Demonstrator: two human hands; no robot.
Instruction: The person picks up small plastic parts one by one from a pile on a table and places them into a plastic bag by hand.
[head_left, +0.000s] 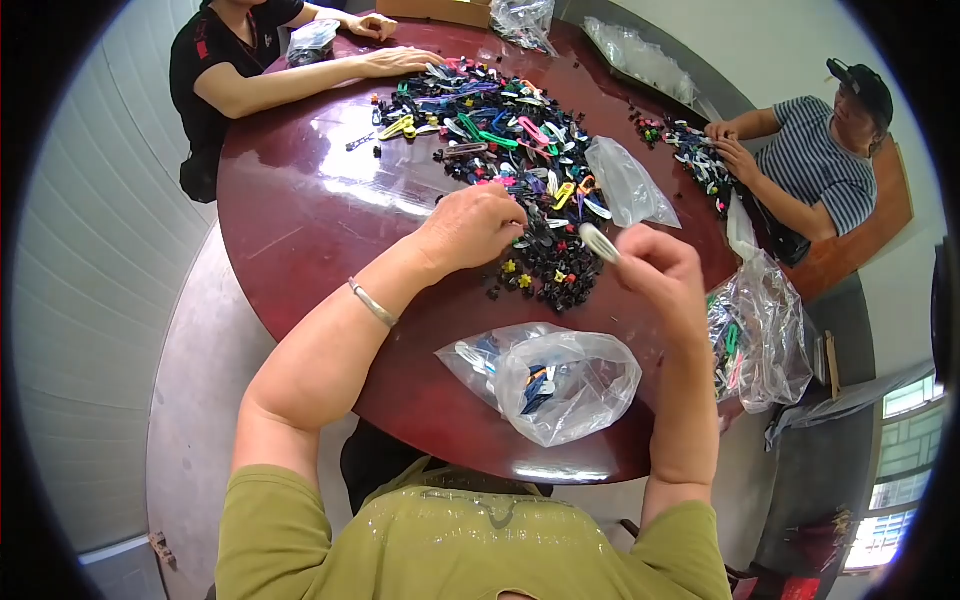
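My right hand (664,266) pinches a white snap hair clip (597,241) between thumb and fingers, held above the right side of the pile. At the near left edge of the heap of hair clips (545,240), my left hand (472,226) has its fingers curled together. Whatever may be between those fingertips is hidden. The heap mixes small black claw clips with snap clips in white, yellow, green, pink and blue. Close to my body lies an open clear plastic bag (610,375) with some white and dark blue clips inside.
Another clear bag (628,185) rests beside the heap on the dark red round table (290,215). To the right is a bag of clips (765,345). One person's hands (395,62) work at the far left; a person in stripes (815,165) handles a smaller heap (700,160).
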